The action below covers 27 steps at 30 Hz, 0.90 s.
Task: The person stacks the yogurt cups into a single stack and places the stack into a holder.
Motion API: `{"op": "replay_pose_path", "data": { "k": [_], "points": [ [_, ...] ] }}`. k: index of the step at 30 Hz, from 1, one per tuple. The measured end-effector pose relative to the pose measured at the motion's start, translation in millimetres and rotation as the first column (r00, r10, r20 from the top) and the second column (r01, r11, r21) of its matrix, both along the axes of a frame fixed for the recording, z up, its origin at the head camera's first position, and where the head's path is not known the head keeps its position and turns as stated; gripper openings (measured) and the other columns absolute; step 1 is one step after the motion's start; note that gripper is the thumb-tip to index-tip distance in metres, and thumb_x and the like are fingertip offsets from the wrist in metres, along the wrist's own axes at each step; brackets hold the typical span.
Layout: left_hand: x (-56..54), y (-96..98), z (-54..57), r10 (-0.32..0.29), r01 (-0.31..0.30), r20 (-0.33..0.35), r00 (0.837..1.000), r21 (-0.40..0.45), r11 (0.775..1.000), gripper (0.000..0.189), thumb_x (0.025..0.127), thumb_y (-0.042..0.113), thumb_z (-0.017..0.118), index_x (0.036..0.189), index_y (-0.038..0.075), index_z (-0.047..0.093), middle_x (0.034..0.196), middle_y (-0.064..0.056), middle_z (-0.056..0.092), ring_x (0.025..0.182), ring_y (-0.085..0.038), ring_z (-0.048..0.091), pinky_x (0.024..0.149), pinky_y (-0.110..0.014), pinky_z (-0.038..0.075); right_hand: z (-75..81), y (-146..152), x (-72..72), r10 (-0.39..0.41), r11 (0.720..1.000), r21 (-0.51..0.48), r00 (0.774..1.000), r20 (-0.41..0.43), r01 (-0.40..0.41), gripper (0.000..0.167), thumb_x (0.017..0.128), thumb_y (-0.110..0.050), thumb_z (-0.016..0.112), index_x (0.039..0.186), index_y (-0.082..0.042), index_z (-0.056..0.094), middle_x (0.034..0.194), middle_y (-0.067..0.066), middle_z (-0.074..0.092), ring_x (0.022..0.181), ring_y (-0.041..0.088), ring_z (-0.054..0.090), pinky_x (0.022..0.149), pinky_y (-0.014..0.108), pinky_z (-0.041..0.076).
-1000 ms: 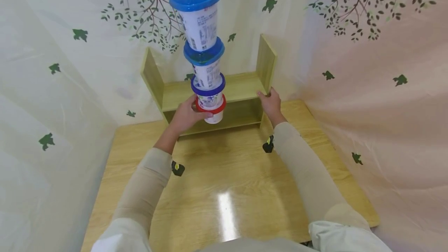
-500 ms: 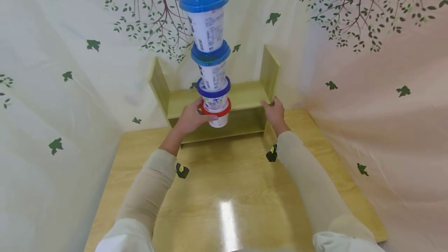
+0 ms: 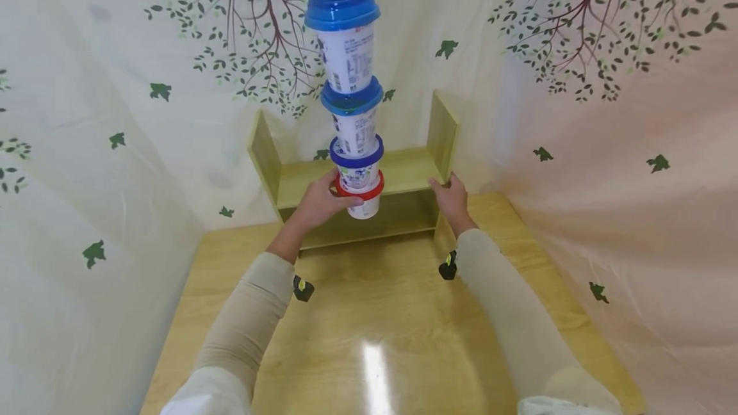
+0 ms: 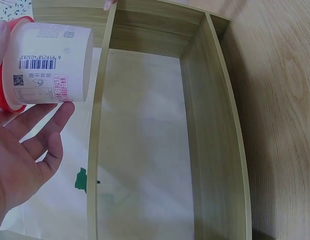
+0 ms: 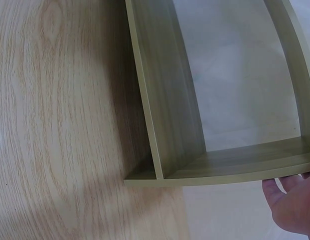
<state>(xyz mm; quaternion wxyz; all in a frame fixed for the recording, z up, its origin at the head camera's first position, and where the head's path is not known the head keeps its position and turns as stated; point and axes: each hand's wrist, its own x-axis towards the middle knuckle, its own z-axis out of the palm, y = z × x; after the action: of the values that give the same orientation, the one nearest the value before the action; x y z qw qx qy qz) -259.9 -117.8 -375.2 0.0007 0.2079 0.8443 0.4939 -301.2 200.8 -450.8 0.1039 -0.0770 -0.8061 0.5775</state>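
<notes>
In the head view a tall stack of white paper cups with coloured lids rises before the shelf. At its top is a large cup with a blue lid (image 3: 344,56). Below come another blue-lidded cup (image 3: 356,132), a purple-lidded cup (image 3: 359,175) and, lowest, a red-lidded cup (image 3: 365,207). My left hand (image 3: 319,202) grips the lowest cup, thumb across its near side; the left wrist view shows this cup (image 4: 52,65) with a barcode. My right hand (image 3: 452,199) holds the right side panel of the small wooden shelf (image 3: 409,168), thumb at the front edge.
The shelf stands on a wooden table (image 3: 357,300) against a printed cloth backdrop (image 3: 398,50). Its left side panel (image 3: 264,155) rises near the left hand. Below the upper board is a lower compartment (image 3: 398,216). Black wrist devices (image 3: 302,289) sit below the forearms.
The whole scene has slid lower in the head view. The cup stack stands a little straighter and slightly farther right against the shelf. Both hands keep their holds.
</notes>
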Motion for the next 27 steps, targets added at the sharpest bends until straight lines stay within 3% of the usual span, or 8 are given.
{"op": "replay_pose_path", "data": {
  "k": [9, 27],
  "points": [
    [-2.7, 4.9, 1.2, 0.016, -0.016, 0.018, 1.0, -0.028, 0.999, 0.087, 0.073, 0.065, 0.081, 0.145, 0.027, 0.05, 0.13, 0.006, 0.063, 0.111, -0.019, 0.061, 0.09, -0.044, 0.056, -3.2, -0.2, 2.3, -0.004, 1.0, 0.002, 1.0, -0.002, 0.004, 0.049, 0.099, -0.032, 0.066, 0.139, -0.006, 0.055, 0.14, 0.019, 0.058, 0.119, 0.034, 0.054, 0.103, 0.05, 0.044],
    [-25.5, 4.3, -5.7, 0.042, -0.042, 0.002, 0.999, -0.013, 0.999, 0.086, 0.074, 0.064, 0.082, 0.143, 0.023, 0.051, 0.13, 0.003, 0.063, 0.11, -0.019, 0.062, 0.089, -0.042, 0.056, 0.5, 0.6, 1.7, 0.02, 1.0, -0.004, 1.0, -0.002, -0.02, 0.052, 0.1, -0.036, 0.064, 0.144, -0.009, 0.052, 0.138, 0.018, 0.059, 0.111, 0.032, 0.056, 0.092, 0.049, 0.048]
  ]
}}
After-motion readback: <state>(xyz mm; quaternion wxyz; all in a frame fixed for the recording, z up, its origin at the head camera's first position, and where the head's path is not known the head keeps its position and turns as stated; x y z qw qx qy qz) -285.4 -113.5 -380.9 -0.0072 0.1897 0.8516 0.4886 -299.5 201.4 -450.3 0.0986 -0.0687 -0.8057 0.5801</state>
